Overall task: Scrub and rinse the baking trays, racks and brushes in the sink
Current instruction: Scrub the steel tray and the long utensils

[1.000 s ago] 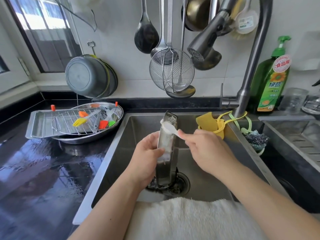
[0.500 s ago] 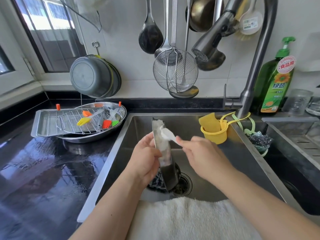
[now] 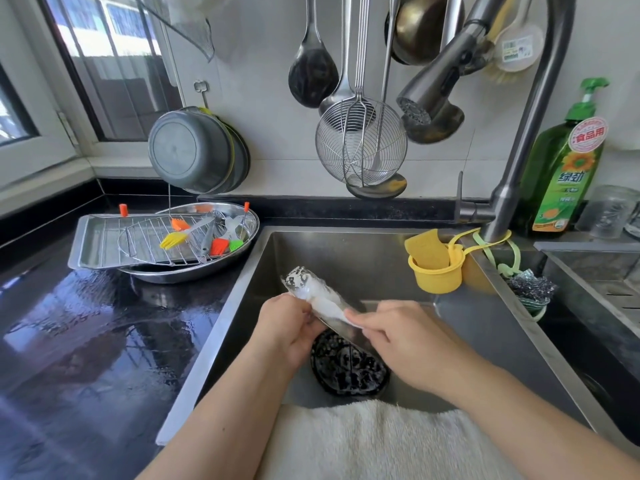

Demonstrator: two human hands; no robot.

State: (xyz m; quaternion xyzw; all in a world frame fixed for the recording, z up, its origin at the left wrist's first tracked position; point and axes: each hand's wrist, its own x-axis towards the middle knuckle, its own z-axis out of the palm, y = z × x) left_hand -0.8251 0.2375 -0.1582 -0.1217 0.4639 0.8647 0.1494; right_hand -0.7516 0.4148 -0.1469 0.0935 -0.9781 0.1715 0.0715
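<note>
- Over the sink (image 3: 346, 258), frame centre: left hand (image 3: 287, 327) grips a soapy tray (image 3: 313, 292), tilted.
- Right hand (image 3: 405, 337) pinches a white cloth (image 3: 329, 303) against it.
- Step: scrubbing; rinsing under the tap (image 3: 429, 88) likely follows.

1. A pale tiled wall (image 3: 270, 98) runs behind the counter, lit by daylight.
2. A window (image 3: 104, 64) with a white frame fills the upper left corner; what lies outside is too washed out to tell, perhaps a building.
3. The black countertop (image 3: 86, 341) is glossy and wet, mirroring the window's light.
4. A white towel (image 3: 381, 441) drapes over the counter's near edge.
</note>
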